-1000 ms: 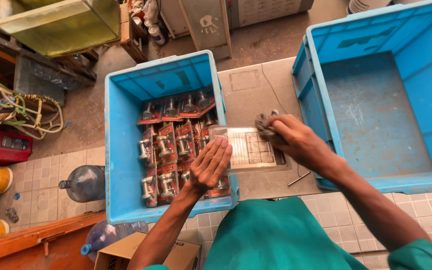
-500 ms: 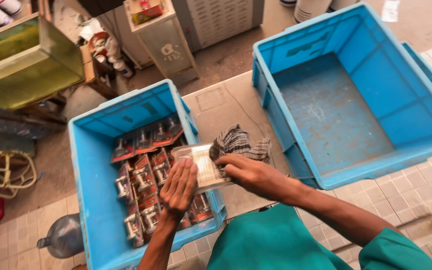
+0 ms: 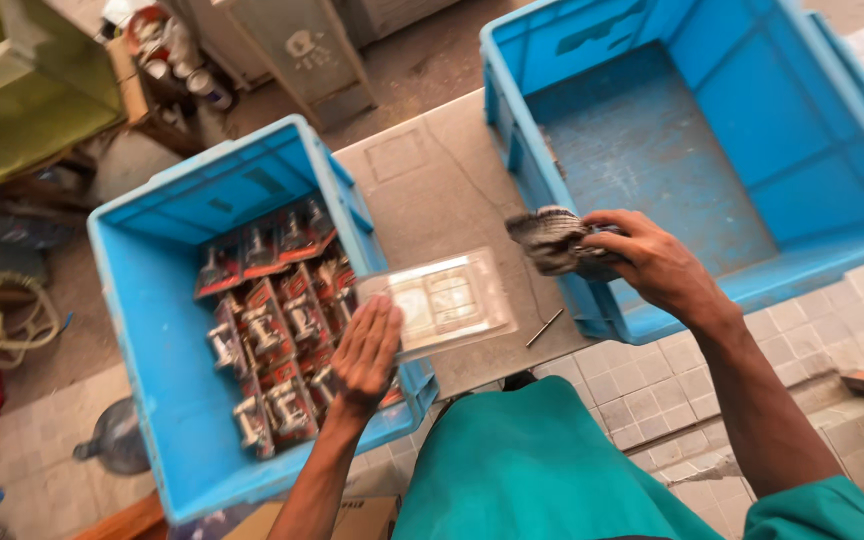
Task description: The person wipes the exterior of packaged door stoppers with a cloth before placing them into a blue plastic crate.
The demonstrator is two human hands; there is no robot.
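Our left hand (image 3: 367,352), fingers flat, props a clear pack (image 3: 444,301) at the left crate's (image 3: 167,400) right rim; our right hand (image 3: 652,262) grips a rag (image 3: 550,238).

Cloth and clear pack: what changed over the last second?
The right hand lifted the grey cloth off the clear blister pack and drew it right, toward the empty blue crate. The left hand still steadies the pack from below. The packs in the left crate are unchanged.
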